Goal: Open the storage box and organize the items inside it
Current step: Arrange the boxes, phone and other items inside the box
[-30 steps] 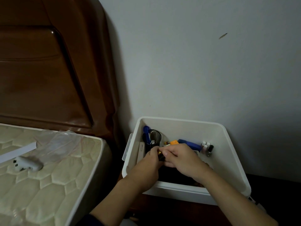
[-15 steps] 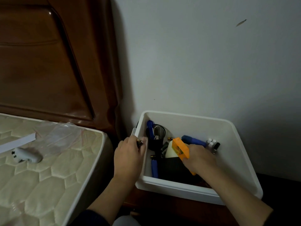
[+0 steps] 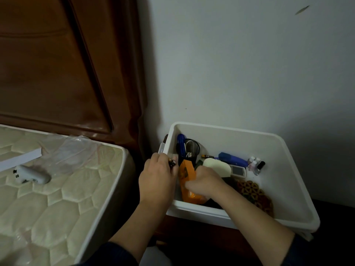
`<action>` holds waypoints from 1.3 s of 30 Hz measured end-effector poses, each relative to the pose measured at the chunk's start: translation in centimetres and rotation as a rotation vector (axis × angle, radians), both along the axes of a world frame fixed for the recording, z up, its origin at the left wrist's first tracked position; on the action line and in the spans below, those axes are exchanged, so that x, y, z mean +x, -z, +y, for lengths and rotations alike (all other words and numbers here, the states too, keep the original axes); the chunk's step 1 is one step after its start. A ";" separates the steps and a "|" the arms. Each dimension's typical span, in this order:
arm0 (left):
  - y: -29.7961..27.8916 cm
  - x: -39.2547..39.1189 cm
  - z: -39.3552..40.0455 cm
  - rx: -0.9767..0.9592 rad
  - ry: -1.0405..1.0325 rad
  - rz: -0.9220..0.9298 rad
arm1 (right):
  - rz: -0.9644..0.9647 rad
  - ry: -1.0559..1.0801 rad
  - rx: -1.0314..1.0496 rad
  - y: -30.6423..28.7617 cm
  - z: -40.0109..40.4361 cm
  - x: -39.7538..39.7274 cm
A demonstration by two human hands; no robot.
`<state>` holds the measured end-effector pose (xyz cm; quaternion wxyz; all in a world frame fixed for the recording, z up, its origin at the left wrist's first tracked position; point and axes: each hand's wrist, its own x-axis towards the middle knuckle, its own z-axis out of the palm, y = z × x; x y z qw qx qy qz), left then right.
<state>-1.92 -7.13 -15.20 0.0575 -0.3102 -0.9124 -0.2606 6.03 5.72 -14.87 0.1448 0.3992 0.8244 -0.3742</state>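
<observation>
Two hands: both busy at the left end of the bin [image 3: 249,144], sorting its contents.
Left hand [image 3: 157,177]: fingers curled round a small dark piece [image 3: 172,163] with a brassy tip, held at the bin's left rim.
Right hand [image 3: 203,182]: clasps the orange box [image 3: 187,172] from the right side.
Orange box: inside the bin at its near-left corner, tilted, with its upper end just beside the cup [image 3: 190,150] and its lower end near the front wall.
Step in hand: likely lifting or shifting the box to clear that corner; whether it is going in or coming out cannot be told.
Next move: probably a straight pull up past the cup and the left hand, keeping the box from knocking the cup over. The left hand needs somewhere to put its piece.
Count, held: one box, one dark piece.
Count, in the bin: one black cup with one blue pen [image 3: 180,140] in it, one battery [image 3: 207,156], one blue tool [image 3: 232,160], one cream disc [image 3: 217,167], one small white gadget [image 3: 238,171], what look like four tiny bottles [image 3: 254,165], one woven mat [image 3: 253,196].
Count, on the bed [image 3: 57,208]: one white controller [image 3: 30,174], one clear bag [image 3: 73,152], one white strip [image 3: 19,160].
</observation>
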 end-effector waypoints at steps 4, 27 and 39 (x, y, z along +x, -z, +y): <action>0.0 0.3 -0.2 -0.018 0.120 0.133 | 0.109 0.093 -0.254 0.2 -0.1 0.2; -2.2 1.1 0.8 0.235 0.293 -0.391 | 0.738 -0.068 -0.576 -3.2 4.9 4.7; -0.5 0.5 0.7 0.392 0.118 -0.385 | -0.027 -0.837 0.410 3.1 6.6 3.6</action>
